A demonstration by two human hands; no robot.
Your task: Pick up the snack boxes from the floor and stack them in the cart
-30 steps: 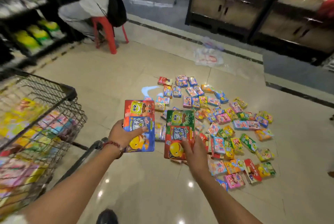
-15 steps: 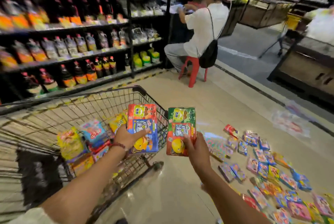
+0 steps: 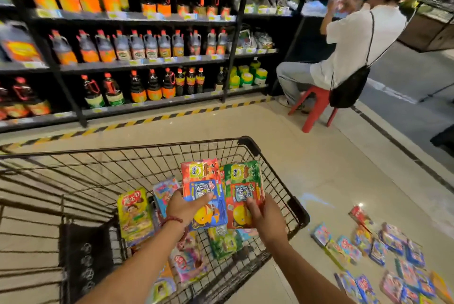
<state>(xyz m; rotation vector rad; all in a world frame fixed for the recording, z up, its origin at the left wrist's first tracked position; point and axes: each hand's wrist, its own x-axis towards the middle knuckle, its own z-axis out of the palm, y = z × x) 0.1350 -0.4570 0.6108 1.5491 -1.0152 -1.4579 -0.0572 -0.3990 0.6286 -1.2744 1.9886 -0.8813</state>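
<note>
Head view: both hands, which a second ago held their boxes over the floor beside the scattered pile, now hold them above the open wire cart [image 3: 248, 142], so the carry is done and only the lowering and stacking appears to remain. Left hand [image 3: 183, 208] grips a flat, glossy red-and-blue snack box [image 3: 205, 185], thumb across its face; right hand [image 3: 266, 217] pinches a green-and-red snack box [image 3: 243, 185] likewise. Similar printed cardboard boxes lie inside the metal-grid basket, and many more boxes [image 3: 383, 252] stay on the polished tile floor [image 3: 331, 181] at right.
</note>
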